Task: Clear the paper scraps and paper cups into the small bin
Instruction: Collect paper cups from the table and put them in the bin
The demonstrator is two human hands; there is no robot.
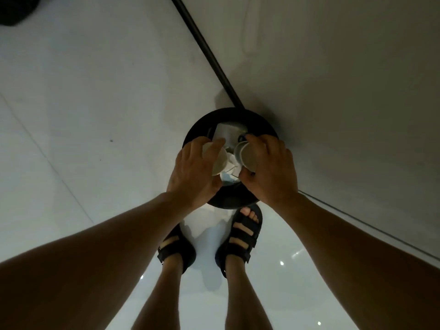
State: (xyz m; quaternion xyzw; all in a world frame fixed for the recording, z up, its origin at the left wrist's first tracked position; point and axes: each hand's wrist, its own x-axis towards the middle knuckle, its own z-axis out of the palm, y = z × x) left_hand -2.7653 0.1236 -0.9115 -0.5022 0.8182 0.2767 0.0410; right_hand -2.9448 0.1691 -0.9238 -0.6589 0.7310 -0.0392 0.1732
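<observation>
both arms reach straight down over the small black bin on the floor. left hand curls round one paper cup, right hand round another cup; scraps lie inside.

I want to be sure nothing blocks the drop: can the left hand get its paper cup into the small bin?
Probably yes. The left hand holds its cup over the open bin; the right hand and the second cup are beside it, not underneath, and only paper scraps lie inside.
</observation>
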